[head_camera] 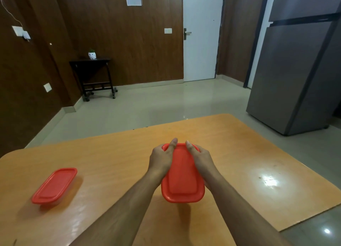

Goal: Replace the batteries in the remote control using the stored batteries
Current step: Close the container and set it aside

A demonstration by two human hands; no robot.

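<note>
Head cam: both hands clamp a red-lidded box (182, 173) above the orange table (114, 164), near its middle – left hand (161, 160) on the left side, right hand (201, 160) on the right, thumbs pressed along the lid's far end. Lid is on, contents hidden. 2nd red-lidded box (54, 185) sits well apart to the left, lid shut too. No remote or batteries visible. Beyond the table – grey fridge (295, 70) at right, white door (201, 33), dark side table (92, 76) w/ a small plant pot (92, 54).
</note>
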